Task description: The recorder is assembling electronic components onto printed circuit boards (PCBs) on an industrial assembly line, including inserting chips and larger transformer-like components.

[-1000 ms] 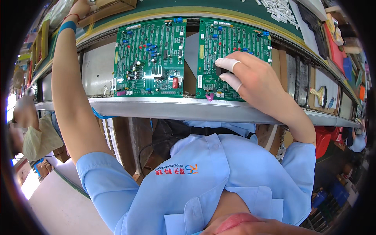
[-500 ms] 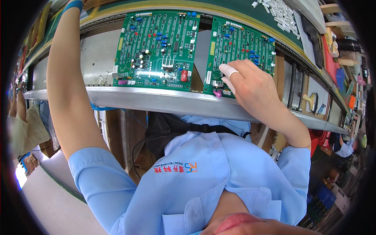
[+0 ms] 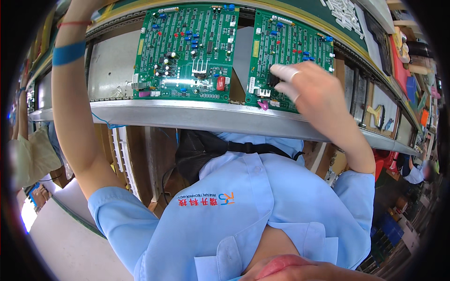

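Note:
Two green circuit boards lie side by side on the metal-edged track, the left board (image 3: pixel 185 51) more fully exposed than the right board (image 3: pixel 262 42). Over the lower part of the right board is my right hand (image 3: pixel 316 89), slightly blurred, with white covers on its thumb and index finger. Those fingers are apart, and a dark component (image 3: pixel 273 80) shows between their tips. I cannot make out contact with it. A pink piece (image 3: pixel 263 105) sits at that board's near edge. My left arm reaches past the track; only the base of my left hand (image 3: pixel 89 5) shows, its fingers cut off.
A metal rail (image 3: pixel 178 111) runs along the near side of the boards. White small parts (image 3: pixel 344 16) lie heaped at the far right. A yellow-handled brush (image 3: pixel 375 115) rests on the right of the track. Other people are at the left and right margins.
My left arm has reached farther out, taking the hand mostly beyond the top edge. My right hand has shifted slightly up and right, with more space showing between thumb and index finger.

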`<state>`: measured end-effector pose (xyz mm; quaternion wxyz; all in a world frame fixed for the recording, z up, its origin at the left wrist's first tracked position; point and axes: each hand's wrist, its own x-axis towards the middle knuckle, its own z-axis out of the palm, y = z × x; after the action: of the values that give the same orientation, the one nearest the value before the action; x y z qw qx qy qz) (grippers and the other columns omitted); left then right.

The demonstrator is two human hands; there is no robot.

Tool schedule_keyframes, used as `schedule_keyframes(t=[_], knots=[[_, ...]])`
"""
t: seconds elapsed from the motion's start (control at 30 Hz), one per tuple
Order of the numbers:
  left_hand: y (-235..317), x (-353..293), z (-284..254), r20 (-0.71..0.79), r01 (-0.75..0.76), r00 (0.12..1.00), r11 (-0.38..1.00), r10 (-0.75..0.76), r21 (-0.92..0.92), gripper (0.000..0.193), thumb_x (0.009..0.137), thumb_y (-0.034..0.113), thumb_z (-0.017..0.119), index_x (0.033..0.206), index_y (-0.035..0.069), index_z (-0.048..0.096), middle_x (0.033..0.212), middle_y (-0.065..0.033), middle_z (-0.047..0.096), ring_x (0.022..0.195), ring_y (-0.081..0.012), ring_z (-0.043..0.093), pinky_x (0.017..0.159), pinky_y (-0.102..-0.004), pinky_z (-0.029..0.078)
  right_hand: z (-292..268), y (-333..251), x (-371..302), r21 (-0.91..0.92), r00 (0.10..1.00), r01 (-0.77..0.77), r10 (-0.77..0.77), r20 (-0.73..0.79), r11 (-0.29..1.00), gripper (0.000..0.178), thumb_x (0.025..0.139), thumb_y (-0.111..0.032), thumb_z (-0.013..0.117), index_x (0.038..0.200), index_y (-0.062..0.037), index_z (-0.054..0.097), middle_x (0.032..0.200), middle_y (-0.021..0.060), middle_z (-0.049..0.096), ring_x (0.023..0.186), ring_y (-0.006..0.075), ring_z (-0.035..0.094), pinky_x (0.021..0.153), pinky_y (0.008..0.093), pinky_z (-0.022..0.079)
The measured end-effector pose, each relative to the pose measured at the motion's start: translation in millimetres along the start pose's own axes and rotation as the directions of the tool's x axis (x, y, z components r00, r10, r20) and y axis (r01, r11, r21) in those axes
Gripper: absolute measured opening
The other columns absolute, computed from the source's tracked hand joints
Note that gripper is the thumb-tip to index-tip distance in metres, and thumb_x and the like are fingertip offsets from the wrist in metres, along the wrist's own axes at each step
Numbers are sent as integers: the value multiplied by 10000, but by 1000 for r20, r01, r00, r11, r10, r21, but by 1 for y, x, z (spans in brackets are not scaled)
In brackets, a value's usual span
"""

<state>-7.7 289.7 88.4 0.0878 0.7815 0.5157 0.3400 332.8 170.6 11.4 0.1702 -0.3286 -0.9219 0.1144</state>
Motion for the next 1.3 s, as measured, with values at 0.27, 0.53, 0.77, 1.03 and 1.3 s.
schedule_keyframes(t=[0.27,0.53,0.77,1.03,1.3], knots=[[101,-47,47,368,464,871,788,-324,-404,197,890,29,613,1085,0,620,935,-71,653,755,-97,617,611,-247,539,-24,38,-2,152,977,-95,122,-174,984,312,769,-6,689,1071,-72,646,956,99,631,840,258,623,728,343,497],[113,-85,86,529,299,834,934,-158,-194,252,820,33,703,1069,68,712,896,25,668,640,-40,479,631,-200,429,-27,65,-27,455,940,-291,341,-30,842,315,799,29,664,1102,-55,678,1068,44,640,987,167,597,848,277,480],[129,-93,105,589,116,803,993,-94,0,271,783,43,728,1050,80,718,847,-20,670,549,-86,451,549,-225,415,-54,47,-25,415,941,-246,319,-115,876,356,745,22,724,1091,-39,667,974,101,647,886,234,627,751,317,500],[132,-95,115,547,-168,831,983,98,79,191,736,74,724,927,81,716,821,-37,673,601,-240,545,584,-334,429,-53,53,-32,357,949,-182,258,-180,916,371,726,-10,759,1083,-17,659,947,140,631,832,275,630,701,339,514],[120,-90,112,587,-412,756,907,289,84,181,755,88,715,935,74,708,820,-39,668,610,-229,551,583,-325,441,-57,38,-20,457,894,-368,443,-64,810,388,739,-65,776,1103,-19,649,906,133,619,758,232,615,655,331,501]])
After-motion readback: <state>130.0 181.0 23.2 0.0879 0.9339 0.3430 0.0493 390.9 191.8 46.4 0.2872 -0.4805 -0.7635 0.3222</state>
